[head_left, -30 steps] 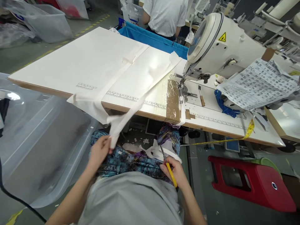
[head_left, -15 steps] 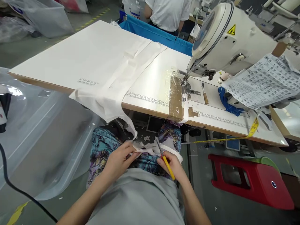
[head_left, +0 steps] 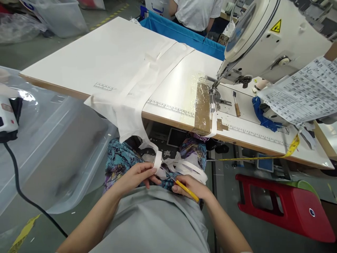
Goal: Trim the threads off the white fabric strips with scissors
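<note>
Over my lap, my left hand (head_left: 142, 174) pinches a narrow white fabric strip (head_left: 157, 160). The strip joins a larger white cloth (head_left: 131, 109) that drapes over the table's front edge. My right hand (head_left: 191, 186) is closed around yellow-handled scissors (head_left: 187, 190), whose blades point up and left toward the strip. Whether the blades touch the fabric I cannot tell. More loose white fabric (head_left: 193, 168) lies in loops and scraps across my patterned trousers, just beyond my right hand.
A sewing machine (head_left: 252, 42) stands on the white table (head_left: 105, 52), with a small wooden-handled tool (head_left: 236, 106) beside it. A measuring tape (head_left: 292, 146) hangs at the front edge. Clear plastic bin (head_left: 65, 168) at left, red stool (head_left: 297, 207) at right. A person (head_left: 196, 15) stands behind a blue bin (head_left: 184, 33).
My left hand has raised the strip and turned its broad side upward. The scissors have swung lower, their blades now pointing more to the left. The view has shifted slightly.
</note>
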The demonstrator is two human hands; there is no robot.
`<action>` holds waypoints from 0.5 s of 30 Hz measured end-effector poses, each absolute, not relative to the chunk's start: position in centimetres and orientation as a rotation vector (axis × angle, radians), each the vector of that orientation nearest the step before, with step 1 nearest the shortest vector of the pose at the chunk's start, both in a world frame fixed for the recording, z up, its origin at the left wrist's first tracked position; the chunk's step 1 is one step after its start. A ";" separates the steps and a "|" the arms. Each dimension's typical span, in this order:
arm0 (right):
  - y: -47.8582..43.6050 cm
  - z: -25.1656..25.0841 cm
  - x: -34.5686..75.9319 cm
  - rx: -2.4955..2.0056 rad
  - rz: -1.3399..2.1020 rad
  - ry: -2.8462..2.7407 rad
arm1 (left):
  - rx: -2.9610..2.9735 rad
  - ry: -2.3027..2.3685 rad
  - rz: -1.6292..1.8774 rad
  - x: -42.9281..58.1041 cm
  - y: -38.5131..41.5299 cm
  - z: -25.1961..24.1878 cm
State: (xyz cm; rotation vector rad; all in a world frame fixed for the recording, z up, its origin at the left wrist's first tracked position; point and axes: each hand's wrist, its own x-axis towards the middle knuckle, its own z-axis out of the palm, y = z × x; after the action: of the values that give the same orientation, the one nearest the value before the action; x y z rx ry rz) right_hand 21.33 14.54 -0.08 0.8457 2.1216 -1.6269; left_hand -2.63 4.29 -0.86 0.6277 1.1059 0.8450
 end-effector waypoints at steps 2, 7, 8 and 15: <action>15.0 0.0 20.9 0.813 -1.608 2.116 | 0.592 1.105 0.817 -2.8 4.2 -1.0; 15.6 0.0 20.3 0.877 -1.559 2.111 | 0.518 1.139 0.795 -3.0 4.1 -0.8; 15.6 -0.1 20.3 0.891 -1.575 2.093 | 0.512 1.152 0.800 -3.0 4.2 -0.8; 15.3 -0.4 20.5 0.862 -1.633 2.038 | 0.464 1.178 0.844 -2.8 4.5 -1.3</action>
State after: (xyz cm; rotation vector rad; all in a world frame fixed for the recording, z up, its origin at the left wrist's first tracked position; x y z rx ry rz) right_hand 20.50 15.27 -0.35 0.8625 2.0381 -1.6334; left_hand -2.75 4.50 -1.27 0.4639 1.1777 0.8440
